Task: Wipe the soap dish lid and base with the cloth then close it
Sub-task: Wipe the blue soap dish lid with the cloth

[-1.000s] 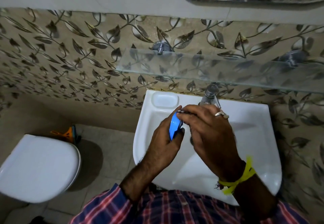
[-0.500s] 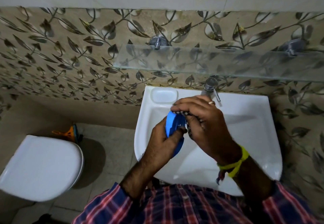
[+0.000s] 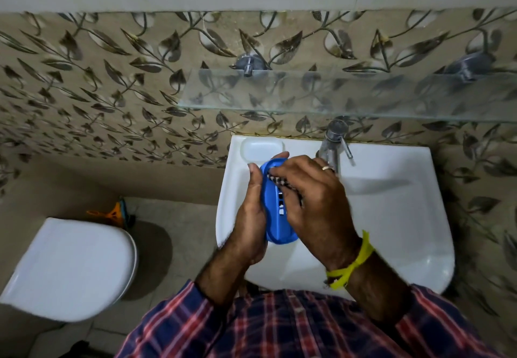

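Holding a blue soap dish part [image 3: 275, 212] on edge above the white basin [image 3: 391, 217], the left hand [image 3: 250, 215] curls its grip round the left rim. The right hand [image 3: 313, 203] pinches a checked cloth [image 3: 275, 180] against the slotted inner face. Plastic looks light, stiff, probably slippery; rims seem the safest hold. A tap [image 3: 333, 145] stands just beyond, near the knuckles; a toilet [image 3: 70, 268] sits far left.
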Tool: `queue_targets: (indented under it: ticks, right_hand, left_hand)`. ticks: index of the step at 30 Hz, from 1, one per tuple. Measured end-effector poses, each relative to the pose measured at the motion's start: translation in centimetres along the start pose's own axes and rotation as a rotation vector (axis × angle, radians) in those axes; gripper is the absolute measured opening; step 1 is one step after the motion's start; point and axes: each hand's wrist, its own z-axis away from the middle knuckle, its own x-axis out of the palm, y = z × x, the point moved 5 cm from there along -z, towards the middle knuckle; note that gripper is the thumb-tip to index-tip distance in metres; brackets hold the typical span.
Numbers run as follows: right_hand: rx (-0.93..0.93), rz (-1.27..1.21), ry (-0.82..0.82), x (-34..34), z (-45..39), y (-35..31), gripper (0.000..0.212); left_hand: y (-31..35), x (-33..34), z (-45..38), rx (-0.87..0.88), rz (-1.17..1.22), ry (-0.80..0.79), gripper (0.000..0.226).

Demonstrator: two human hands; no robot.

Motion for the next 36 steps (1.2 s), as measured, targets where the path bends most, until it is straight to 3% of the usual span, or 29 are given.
queue_targets:
  ticks: [4,8,13,17,21,23,26,30,34,36]
  right_hand:
    - [-0.137,0.102,-0.047,0.3,1.4,-0.8,0.033]
    - [-0.036,0.049,-0.012,0.0,-0.2,0.6,0.03]
    - [-0.161,0.083,-0.105,0.7,2.0,-1.1,0.03]
    - [-0.033,0.007,-0.029,0.2,0.4,-0.1,0.027]
    - [-0.15,0.06,-0.147,0.7,3.1,-1.4,0.028]
    - [-0.097,0.054,-0.134,0.3,3.4,-0.9,0.028]
    - [-0.026,0.015,-0.052,0.5,1.9,-0.8,0.026]
    - [-0.157,0.058,-0.181,0.8,4.4,-1.5,0.022]
    - [0.003,0.06,-0.114,0.2,3.0,0.0,0.023]
    - [-0.081,0.06,-0.14,0.6,3.2,-0.4,0.022]
  left_hand:
    - [0.6,-0.1,-0.6,0.039,-0.015,0.003,0.067]
    - [-0.6,-0.2,-0.4,-0.014,-0.028,0.062,0.061]
    - [0.1,-0.8,-0.6,0.0,0.034,0.031,0.071]
    - [-0.6,-0.6,-0.5,-0.031,0.029,0.064,0.071]
    - [0.9,-0.8,-1.0,-0.056,0.032,-0.017,0.089]
    - [0.8,-0.7,-1.1,-0.069,0.005,-0.021,0.095]
    - [0.6,-0.3,-1.1,-0.081,0.081,-0.031,0.088]
    - [1.3,-1.3,-1.4,-0.086,0.013,-0.015,0.09]
    - [0.7,-0.9,-1.6,-0.124,0.05,-0.006,0.086]
    - [1.0,-1.3,-1.8,-0.114,0.079,-0.015,0.086]
